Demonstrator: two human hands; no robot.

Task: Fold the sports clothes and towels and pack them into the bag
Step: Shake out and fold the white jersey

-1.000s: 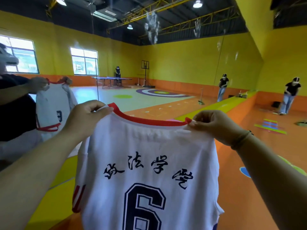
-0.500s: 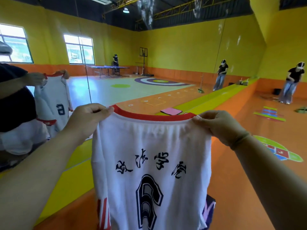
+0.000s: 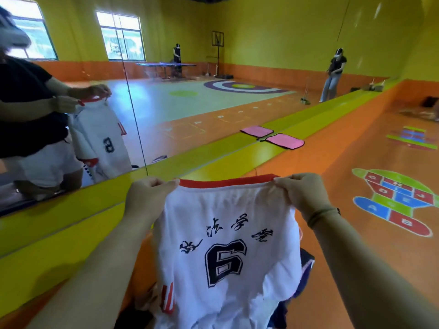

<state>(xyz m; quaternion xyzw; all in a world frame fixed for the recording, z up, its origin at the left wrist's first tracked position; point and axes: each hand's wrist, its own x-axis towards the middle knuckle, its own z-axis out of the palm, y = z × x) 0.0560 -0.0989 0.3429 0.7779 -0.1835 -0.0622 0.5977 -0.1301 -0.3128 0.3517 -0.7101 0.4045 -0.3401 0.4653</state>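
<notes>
Two hands, left hand (image 3: 149,198) and right hand (image 3: 301,193), grip white jersey (image 3: 225,245) collar

Location: indoor sports hall; you stand at its mirrored side.
- Far, seen in the mirror wall (image 3: 166,119) on your left: table tennis table (image 3: 177,65), freestanding basketball hoop (image 3: 217,41), painted target rings (image 3: 242,86) on the court floor.
- Right, near you: hopscotch grid (image 3: 399,200) in red, blue and green, painted on the orange floor (image 3: 344,150). A second striped floor game (image 3: 413,138) lies farther off.
- Walls (image 3: 285,32): yellow over an orange band.
- Far left: large windows (image 3: 121,36).
- A low yellow ledge (image 3: 71,210) runs along the mirror's foot.
</notes>
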